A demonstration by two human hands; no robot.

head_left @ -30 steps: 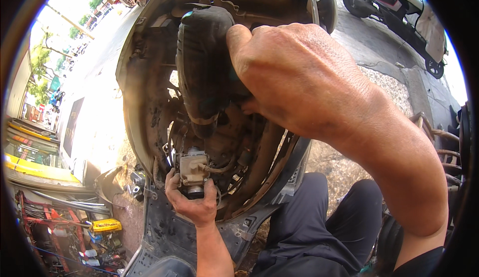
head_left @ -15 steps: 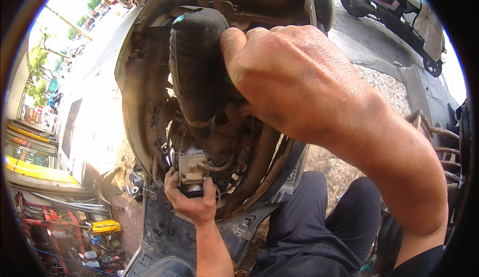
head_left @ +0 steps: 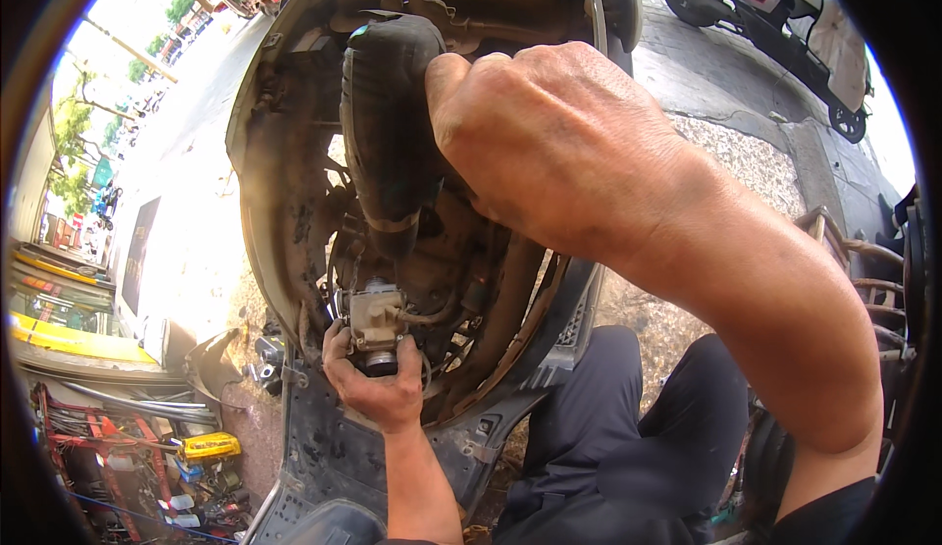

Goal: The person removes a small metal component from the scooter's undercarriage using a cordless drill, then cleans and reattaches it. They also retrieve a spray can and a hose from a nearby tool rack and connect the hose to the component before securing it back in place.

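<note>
My right hand (head_left: 554, 133) is closed round the grip of a black cordless driver (head_left: 390, 123), mostly seen from its back. The tool's nose points down toward a small pale throttle body (head_left: 378, 311); I cannot tell whether its bit touches the part. My left hand (head_left: 378, 388) holds the throttle body from below, the thumb on one side and fingers on the other. A round dark opening shows at its near end. A hose (head_left: 432, 315) runs from its right side into the scooter body (head_left: 260, 153), whose inside lies exposed around both hands.
The scooter's dark floorboard (head_left: 339, 467) lies near me, beside my knees. At lower left are a red rack (head_left: 118, 467) of tools and a yellow-cased item (head_left: 211, 445). Another scooter (head_left: 775, 35) is parked at far right. Coiled metal (head_left: 873, 270) stands at right.
My right hand and the driver have shifted slightly, the hand a little up and left. My left hand keeps its hold on the throttle body. The whole view has moved a little.
</note>
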